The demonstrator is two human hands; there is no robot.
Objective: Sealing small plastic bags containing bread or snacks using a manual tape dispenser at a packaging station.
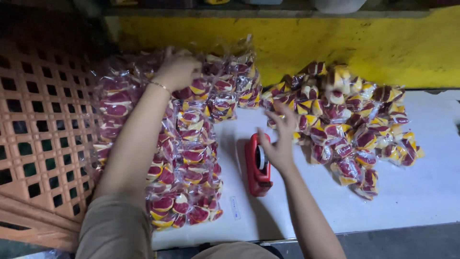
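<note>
Now left hand (178, 71) on bagged packets (184, 144); right hand (279, 136) touching loose pile (352, 124).

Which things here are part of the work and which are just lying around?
In use: left hand on the bagged stacks; right hand reaching to the loose packets; red tape dispenser.
Lying about: orange crate; yellow wall.

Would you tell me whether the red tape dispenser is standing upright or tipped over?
Upright: the red tape dispenser stands on its base on the white table, tape roll on edge, beside the right hand.
</note>
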